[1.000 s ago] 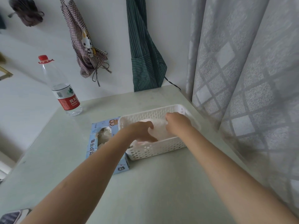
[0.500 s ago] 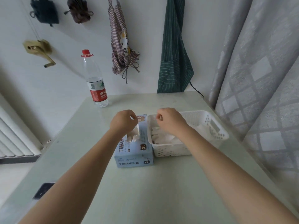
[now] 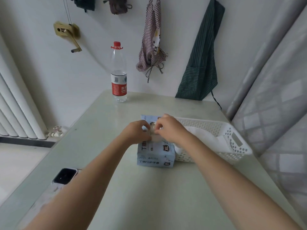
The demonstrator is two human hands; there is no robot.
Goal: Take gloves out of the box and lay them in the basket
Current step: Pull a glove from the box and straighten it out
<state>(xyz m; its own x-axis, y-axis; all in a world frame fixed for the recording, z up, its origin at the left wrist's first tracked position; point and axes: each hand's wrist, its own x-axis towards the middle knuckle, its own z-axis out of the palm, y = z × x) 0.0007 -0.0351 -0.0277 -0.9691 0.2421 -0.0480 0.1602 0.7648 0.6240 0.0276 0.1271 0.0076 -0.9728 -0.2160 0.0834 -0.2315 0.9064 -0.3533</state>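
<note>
Radiator [image 3: 18,110] along the far-left wall, valve at its foot. Phone [image 3: 65,175] lies face-up on the table's [image 3: 149,196] near-left part, partly under my left forearm. Crank fitting [image 3: 68,33] on the wall above. Water bottle [image 3: 118,75], red cap and red label, stands upright at the table's far edge, well apart from the work.

My left hand [image 3: 135,132] sits over the left side of the glove box [image 3: 156,152], fingers curled at the top opening. My right hand [image 3: 171,128] meets it from the other side, thumb and fingertips pinched together. Between the two I see a pale bit of glove [image 3: 155,136] at the opening; both hands appear to pinch it, though I cannot tell how firmly the left one has it. The box is blue, marked XL, lying flat mid-table.

Basket [image 3: 232,138], white and perforated, touches the box's right side. White gloves [image 3: 206,138] already lie inside it, spread across the bottom.

Checked apron [image 3: 152,47] and green striped apron [image 3: 201,63] hang on the back wall. Grey patterned curtain [image 3: 274,105] fills the right.
</note>
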